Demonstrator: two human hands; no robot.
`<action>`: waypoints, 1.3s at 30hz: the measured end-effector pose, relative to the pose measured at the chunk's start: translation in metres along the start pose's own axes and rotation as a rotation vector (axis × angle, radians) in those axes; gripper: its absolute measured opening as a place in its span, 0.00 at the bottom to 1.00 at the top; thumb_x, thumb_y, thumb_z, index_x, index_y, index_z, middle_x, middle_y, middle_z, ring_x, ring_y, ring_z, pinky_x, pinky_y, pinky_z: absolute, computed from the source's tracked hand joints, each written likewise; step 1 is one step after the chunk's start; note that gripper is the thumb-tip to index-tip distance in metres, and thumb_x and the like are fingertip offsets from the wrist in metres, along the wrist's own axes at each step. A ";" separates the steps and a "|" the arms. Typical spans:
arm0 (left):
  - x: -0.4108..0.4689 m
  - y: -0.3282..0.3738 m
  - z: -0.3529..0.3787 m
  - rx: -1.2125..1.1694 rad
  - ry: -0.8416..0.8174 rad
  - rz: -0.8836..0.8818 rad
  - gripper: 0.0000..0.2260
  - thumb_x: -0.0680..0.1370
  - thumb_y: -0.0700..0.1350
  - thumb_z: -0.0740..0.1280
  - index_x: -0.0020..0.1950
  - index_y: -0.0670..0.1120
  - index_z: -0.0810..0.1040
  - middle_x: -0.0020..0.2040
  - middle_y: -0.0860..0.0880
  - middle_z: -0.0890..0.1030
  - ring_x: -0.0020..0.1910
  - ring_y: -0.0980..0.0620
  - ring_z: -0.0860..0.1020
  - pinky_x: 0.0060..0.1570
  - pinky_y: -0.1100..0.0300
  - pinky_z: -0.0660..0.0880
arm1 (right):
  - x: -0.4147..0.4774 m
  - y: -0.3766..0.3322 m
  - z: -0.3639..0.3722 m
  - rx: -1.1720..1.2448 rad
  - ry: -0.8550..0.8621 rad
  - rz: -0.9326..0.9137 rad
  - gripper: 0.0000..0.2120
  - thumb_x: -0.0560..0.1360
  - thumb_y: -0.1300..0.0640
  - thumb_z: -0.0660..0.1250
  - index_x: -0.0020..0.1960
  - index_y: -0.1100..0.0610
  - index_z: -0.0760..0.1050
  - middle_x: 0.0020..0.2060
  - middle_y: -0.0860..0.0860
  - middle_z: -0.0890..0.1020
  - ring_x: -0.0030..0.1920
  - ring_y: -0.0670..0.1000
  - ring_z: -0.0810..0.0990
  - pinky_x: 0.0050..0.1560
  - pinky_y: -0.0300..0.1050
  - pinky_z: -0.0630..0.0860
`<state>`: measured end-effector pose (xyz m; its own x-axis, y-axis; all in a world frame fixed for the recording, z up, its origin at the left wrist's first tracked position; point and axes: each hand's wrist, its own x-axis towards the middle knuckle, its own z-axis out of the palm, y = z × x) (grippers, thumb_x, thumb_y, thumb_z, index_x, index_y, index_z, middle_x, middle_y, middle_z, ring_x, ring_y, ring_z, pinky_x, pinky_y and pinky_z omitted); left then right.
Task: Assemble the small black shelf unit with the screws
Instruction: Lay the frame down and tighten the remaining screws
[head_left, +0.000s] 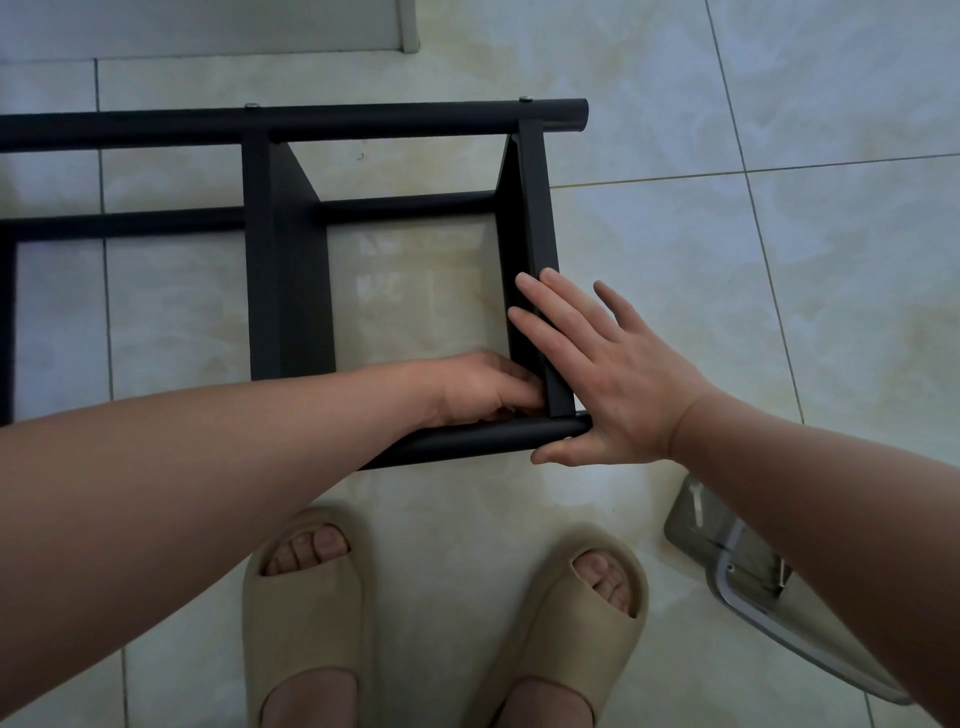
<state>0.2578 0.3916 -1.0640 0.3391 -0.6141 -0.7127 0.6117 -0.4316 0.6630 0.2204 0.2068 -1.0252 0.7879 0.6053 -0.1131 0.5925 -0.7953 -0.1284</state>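
The black shelf unit (291, 260) lies on its side on the tiled floor, with round tubes at far and near edges and flat cross panels between. Two silver screw heads (525, 98) show on the far tube. My right hand (597, 374) lies flat and open, fingers spread along the right cross panel (535, 208), its thumb under the end of the near tube (493, 436). My left hand (483, 389) reaches inside the frame, fingers curled at the corner where that panel meets the near tube. What the fingers hold is hidden.
A clear plastic bag (753, 566) with small metal hardware lies on the floor at the right, partly under my right forearm. My feet in beige slippers (306, 613) stand just in front of the near tube. A white furniture base (405, 26) sits at the top.
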 end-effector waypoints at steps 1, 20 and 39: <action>0.000 0.000 0.000 -0.010 0.001 0.001 0.11 0.67 0.45 0.69 0.46 0.40 0.81 0.42 0.40 0.79 0.44 0.44 0.75 0.49 0.50 0.70 | 0.000 0.000 0.000 0.002 0.001 0.000 0.55 0.69 0.22 0.58 0.80 0.62 0.58 0.81 0.59 0.54 0.82 0.59 0.51 0.74 0.69 0.61; 0.005 -0.006 -0.004 -0.089 -0.070 0.028 0.08 0.78 0.32 0.64 0.44 0.42 0.80 0.38 0.46 0.81 0.39 0.47 0.79 0.45 0.54 0.75 | 0.000 0.000 0.001 0.003 0.002 0.000 0.55 0.69 0.22 0.59 0.80 0.63 0.60 0.81 0.59 0.55 0.82 0.59 0.52 0.74 0.68 0.61; 0.003 -0.005 -0.004 -0.229 -0.180 0.023 0.11 0.79 0.29 0.59 0.51 0.41 0.78 0.41 0.47 0.83 0.40 0.52 0.82 0.46 0.60 0.78 | 0.001 0.000 -0.001 0.001 -0.008 0.002 0.55 0.69 0.22 0.58 0.80 0.63 0.60 0.81 0.59 0.54 0.82 0.59 0.51 0.74 0.68 0.61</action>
<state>0.2586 0.3946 -1.0701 0.2353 -0.7382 -0.6322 0.7578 -0.2681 0.5949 0.2208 0.2073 -1.0245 0.7879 0.6037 -0.1214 0.5906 -0.7966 -0.1290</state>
